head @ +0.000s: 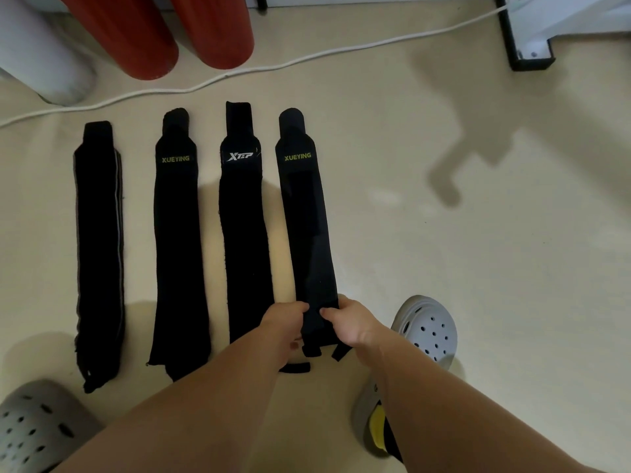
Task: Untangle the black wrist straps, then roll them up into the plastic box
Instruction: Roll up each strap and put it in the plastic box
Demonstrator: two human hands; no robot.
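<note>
Four black wrist straps, flat and parallel. Three lie free to the left of the grip: plain strap [99, 250], XUEYING strap [177, 250], XTEP strap [244, 250]. Then left hand [283, 319] and right hand [351, 322] each pinch the near end of the fourth strap [307, 227]. Its long axis runs straight away from both hands, equally near. No plastic box in view.

**One head-worn view, tipped at the floor**

The wide-angle camera rides on the person's head, facing forward and steeply down at the floor [478, 285] — near enough that both forearms fill the bottom edge. The left hand [285, 322] and right hand [355, 324], pinching the rightmost strap [307, 233], sit low-centre. A white cable [239, 71] runs along the far side.
</note>
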